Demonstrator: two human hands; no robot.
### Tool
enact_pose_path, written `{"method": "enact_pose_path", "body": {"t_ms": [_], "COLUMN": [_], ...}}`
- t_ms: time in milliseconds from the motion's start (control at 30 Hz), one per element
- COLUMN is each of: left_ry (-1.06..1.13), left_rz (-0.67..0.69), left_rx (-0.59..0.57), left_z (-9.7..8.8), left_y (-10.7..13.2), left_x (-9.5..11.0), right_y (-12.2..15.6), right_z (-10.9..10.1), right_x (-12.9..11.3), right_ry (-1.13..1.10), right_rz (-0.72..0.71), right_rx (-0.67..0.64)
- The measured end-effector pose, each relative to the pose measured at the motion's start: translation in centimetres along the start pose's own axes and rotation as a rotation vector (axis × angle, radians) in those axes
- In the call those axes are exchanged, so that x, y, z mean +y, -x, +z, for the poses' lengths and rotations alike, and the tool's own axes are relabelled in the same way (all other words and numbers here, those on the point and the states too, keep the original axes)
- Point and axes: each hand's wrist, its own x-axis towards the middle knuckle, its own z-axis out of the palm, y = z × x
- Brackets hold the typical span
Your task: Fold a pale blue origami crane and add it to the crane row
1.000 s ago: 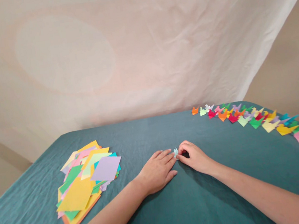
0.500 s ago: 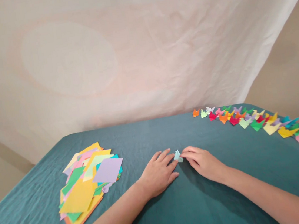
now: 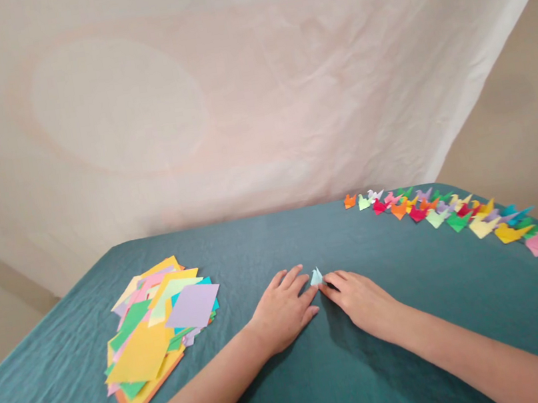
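Note:
A small light blue paper crane [image 3: 316, 277] stands between my two hands, at the middle of the table. The thumb and fingers of my right hand [image 3: 362, 299] are closed on its right side. To the left, my left hand [image 3: 284, 310] lies on the cloth with its fingers spread, the fingertips close to the crane. Whether the left index finger touches the paper I cannot tell. My fingertips hide part of the crane's lower edge.
A loose pile of coloured paper squares [image 3: 144, 348] lies on the left of the dark green tablecloth [image 3: 236, 253]. Rows of folded paper cranes [image 3: 458, 220] in many colours run along the right side. A pale cloth [image 3: 253, 96] hangs behind the table.
My right hand has shifted a little left and its thumb has come up to the crane's lower edge. The crane looks slightly turned. My left hand has stayed almost in place.

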Motion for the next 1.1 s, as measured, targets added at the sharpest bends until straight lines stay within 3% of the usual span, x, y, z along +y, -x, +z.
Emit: {"method": "enact_pose_path", "body": {"t_ms": [500,1100], "left_ry": [-0.050,0.059], "left_rz": [-0.028,-0.072], "left_rx": [0.011,0.004], "left_z": [0.1,0.2], "left_y": [-0.1,-0.1], "left_x": [0.7,0.2], "right_y": [0.0,-0.2], "right_z": [-1.5,-2.0], "right_x": [0.6,0.8], "right_ry": [-0.095,-0.072], "right_rz": [-0.008,-0.001], "right_rx": [-0.125,-0.122]}}
